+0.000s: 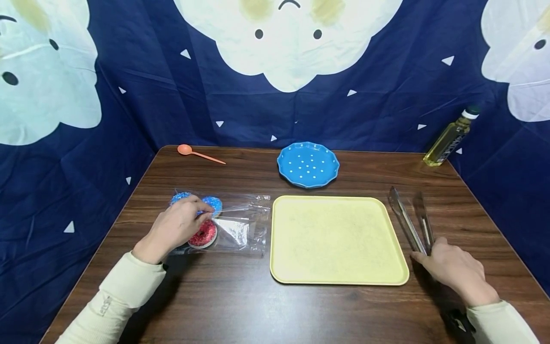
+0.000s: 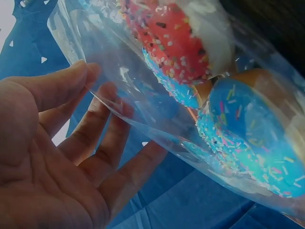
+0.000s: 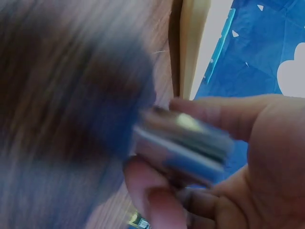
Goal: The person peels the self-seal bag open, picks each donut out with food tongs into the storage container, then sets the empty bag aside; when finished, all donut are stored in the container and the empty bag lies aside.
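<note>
A clear plastic bag point(image 1: 240, 233) lies on the left of the table with doughnuts in it: a red-iced one point(image 1: 203, 234) and blue-iced ones point(image 1: 213, 204). My left hand point(image 1: 177, 225) is over the bag and pinches its film between thumb and fingers. In the left wrist view, sprinkles show on the red doughnut point(image 2: 167, 40) and blue doughnut point(image 2: 252, 129) through the plastic. At the right, my right hand point(image 1: 456, 268) grips metal tongs point(image 1: 410, 225) by the hinge end, arms spread and pointing away. The tongs point(image 3: 183, 148) look blurred in the right wrist view.
A yellow tray point(image 1: 337, 241) lies between the hands. Behind it sits a blue dotted plate point(image 1: 307, 165). An orange spoon point(image 1: 202, 155) lies at the back left, and an oil bottle point(image 1: 449, 141) stands at the back right corner. Blue cloth point(image 1: 142, 114) hangs around the table.
</note>
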`<state>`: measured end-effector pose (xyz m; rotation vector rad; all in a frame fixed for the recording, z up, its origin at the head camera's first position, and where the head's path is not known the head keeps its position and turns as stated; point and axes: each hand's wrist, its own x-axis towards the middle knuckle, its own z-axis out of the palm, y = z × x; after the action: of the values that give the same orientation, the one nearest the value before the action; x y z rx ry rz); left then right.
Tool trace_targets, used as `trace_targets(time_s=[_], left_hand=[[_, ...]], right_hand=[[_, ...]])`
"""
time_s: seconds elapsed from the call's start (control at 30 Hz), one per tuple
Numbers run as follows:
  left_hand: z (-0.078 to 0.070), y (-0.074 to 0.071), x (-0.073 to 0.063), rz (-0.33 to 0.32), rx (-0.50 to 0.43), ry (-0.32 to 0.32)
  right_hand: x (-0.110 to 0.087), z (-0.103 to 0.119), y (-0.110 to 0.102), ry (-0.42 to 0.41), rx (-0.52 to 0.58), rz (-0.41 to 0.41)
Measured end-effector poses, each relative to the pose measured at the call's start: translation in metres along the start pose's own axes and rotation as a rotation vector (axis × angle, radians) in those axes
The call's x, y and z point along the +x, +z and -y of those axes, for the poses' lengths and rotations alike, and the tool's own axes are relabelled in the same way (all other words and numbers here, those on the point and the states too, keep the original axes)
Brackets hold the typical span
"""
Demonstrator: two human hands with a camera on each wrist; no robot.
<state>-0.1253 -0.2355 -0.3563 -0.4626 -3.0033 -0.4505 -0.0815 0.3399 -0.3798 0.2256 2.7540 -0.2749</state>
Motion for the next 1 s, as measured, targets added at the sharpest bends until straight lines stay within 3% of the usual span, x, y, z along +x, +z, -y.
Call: trace_targets(time_s=[0.23,0.37,0.57,0.8,1.0], left_hand=[[0.0,-0.002,-0.001,0.007,0.006,-0.027],[-0.002,-0.003,-0.002,0.018,0.006,-0.037],[-0.003,-0.004,-0.002,0.022,0.001,-0.047],[-0.002,-0.003,-0.002,0.017,0.002,-0.04],[-0.002,-0.003,0.0,0.01,0.014,-0.02]], right_hand=[[-0.002,0.001,-0.002,0.013,0.036,-0.121],[-0.003,0.004,0.0,-0.005,0.083,-0.239],[-0.002,0.015,0.002,-0.118,0.146,-0.433],[0.001,0.033,0.002,-0.231,0.186,-0.478],[0.006,0.053,0.0,-0.382,0.122,-0.542]])
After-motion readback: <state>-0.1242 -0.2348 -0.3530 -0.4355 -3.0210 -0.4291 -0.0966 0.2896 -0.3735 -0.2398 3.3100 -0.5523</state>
